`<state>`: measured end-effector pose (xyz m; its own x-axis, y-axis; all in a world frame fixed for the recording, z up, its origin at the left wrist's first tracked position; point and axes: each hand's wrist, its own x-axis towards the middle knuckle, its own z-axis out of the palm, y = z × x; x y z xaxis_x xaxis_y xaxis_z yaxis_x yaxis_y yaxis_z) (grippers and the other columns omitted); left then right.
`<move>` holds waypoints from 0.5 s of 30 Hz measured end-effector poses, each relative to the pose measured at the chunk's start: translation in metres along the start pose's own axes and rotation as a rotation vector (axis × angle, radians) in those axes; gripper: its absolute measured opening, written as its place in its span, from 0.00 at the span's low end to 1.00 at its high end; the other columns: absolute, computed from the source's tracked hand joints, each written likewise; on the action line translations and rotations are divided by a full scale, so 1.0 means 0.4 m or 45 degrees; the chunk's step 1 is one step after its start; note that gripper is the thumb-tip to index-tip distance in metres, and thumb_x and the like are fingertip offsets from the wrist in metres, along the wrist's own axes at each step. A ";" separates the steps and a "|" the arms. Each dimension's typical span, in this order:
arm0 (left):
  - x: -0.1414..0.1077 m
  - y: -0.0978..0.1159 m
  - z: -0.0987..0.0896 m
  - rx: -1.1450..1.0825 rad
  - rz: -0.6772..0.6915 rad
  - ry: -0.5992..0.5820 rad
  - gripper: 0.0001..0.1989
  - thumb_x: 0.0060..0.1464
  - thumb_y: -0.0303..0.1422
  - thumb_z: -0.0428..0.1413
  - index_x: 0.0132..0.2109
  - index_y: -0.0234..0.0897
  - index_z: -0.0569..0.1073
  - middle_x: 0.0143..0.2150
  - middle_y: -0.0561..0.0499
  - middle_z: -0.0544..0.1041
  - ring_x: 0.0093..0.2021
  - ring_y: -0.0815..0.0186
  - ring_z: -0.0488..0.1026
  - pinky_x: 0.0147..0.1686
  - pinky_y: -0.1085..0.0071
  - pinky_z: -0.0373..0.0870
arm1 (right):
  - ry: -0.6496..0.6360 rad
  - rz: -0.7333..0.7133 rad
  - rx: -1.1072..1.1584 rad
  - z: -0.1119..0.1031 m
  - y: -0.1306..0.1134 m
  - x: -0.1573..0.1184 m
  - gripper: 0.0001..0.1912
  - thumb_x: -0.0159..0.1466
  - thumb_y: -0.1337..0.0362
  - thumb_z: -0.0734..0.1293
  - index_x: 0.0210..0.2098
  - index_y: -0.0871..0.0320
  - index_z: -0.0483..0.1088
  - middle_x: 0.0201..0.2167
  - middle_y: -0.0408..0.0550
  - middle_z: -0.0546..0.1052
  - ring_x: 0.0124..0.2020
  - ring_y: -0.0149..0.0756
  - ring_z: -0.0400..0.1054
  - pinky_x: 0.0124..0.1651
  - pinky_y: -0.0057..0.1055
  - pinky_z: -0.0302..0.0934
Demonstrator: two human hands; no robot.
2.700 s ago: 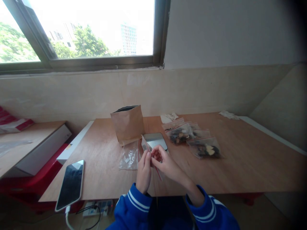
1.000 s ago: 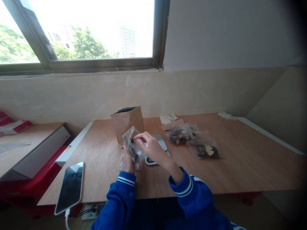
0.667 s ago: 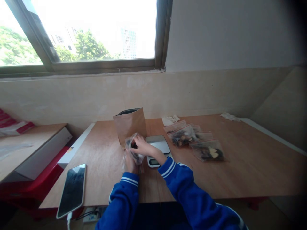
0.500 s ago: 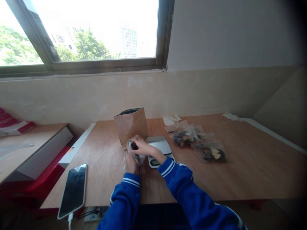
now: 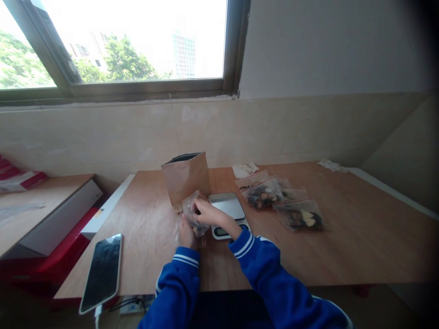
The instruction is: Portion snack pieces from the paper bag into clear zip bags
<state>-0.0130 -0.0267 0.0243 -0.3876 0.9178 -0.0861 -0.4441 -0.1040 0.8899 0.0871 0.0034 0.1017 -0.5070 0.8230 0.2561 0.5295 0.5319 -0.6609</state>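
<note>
A clear plastic zip bag [image 5: 190,206] with some dark contents is between my hands, just in front of an upright brown paper pouch [image 5: 187,178] whose top gapes. My left hand [image 5: 187,233] grips the bag low on its left side. My right hand [image 5: 207,211] is at the bag's upper right, fingers curled at its opening; the fingertips are partly hidden, so what they pinch does not show clearly. Right beside the bag lies a kitchen scale [image 5: 228,208] with a silver plate, its display partly behind my right wrist.
Several filled zip bags [image 5: 300,217] lie right of the scale. Crumpled white tissue [image 5: 245,170] rests at the table's back edge, another tissue [image 5: 332,167] farther right. A phone [image 5: 102,272] with a charging cable overhangs the front left edge. A second table [image 5: 44,210] stands left.
My right hand has shifted slightly at the bag's mouth, and the bag's upper part now stands more to the right. The camera view has moved a little.
</note>
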 end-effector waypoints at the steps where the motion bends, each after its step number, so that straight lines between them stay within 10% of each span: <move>1: 0.002 -0.002 -0.003 0.004 -0.002 0.000 0.17 0.61 0.38 0.46 0.47 0.32 0.74 0.44 0.44 0.78 0.46 0.61 0.75 0.49 0.66 0.69 | -0.023 0.005 -0.011 0.002 0.002 0.000 0.06 0.57 0.70 0.65 0.35 0.59 0.65 0.36 0.50 0.73 0.39 0.38 0.66 0.45 0.33 0.60; 15: 0.028 -0.038 -0.028 -0.007 -0.092 0.040 0.20 0.59 0.43 0.48 0.45 0.30 0.73 0.37 0.44 0.78 0.40 0.60 0.77 0.44 0.63 0.71 | 0.040 0.306 0.088 0.069 0.016 0.001 0.30 0.56 0.58 0.69 0.54 0.63 0.58 0.55 0.62 0.60 0.61 0.52 0.52 0.61 0.44 0.49</move>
<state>-0.0197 -0.0191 0.0046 -0.3794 0.9105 -0.1645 -0.4763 -0.0398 0.8784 0.0714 0.0017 0.0784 -0.3502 0.9306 0.1066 0.5844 0.3060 -0.7516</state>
